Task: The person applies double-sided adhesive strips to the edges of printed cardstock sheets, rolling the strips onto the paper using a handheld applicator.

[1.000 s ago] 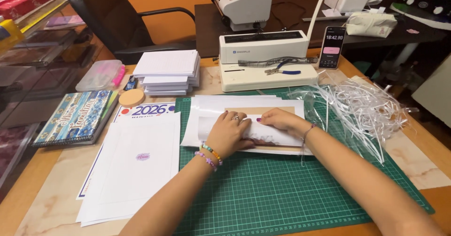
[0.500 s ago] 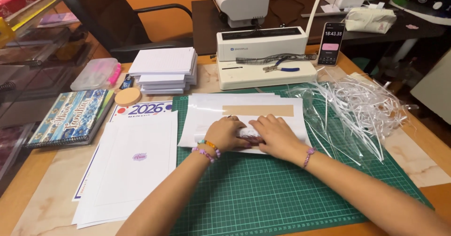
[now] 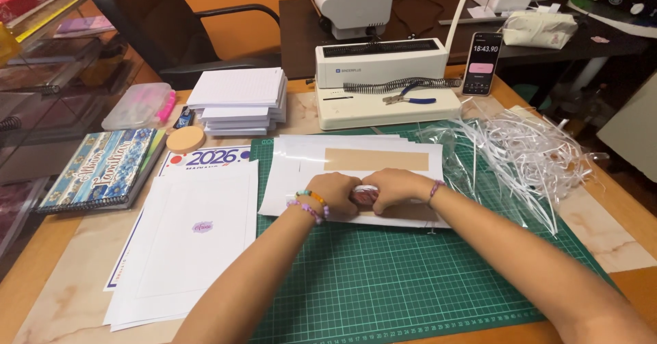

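Note:
My left hand (image 3: 333,192) and my right hand (image 3: 397,186) are curled close together, knuckles up, over a stack of white sheets (image 3: 301,162) that lies on the green cutting mat (image 3: 383,282). Between the two hands shows a small white and pink roll-like object (image 3: 365,193), gripped from both sides; what it is stays unclear. A tan strip (image 3: 376,159) crosses the top sheet just beyond the hands. Beaded bracelets ring both wrists.
A white binding machine (image 3: 383,77) with a black coil and blue-handled pliers (image 3: 405,99) stands behind, a phone (image 3: 482,63) beside it. Clear plastic strips (image 3: 527,152) pile at right. At left lie white printed sheets (image 3: 191,248), a paper stack (image 3: 239,101), a round disc (image 3: 185,138) and a spiral notebook (image 3: 102,169).
Both hands went from lying flat and apart on the sheet to curling together over its lower middle, closing around the small roll.

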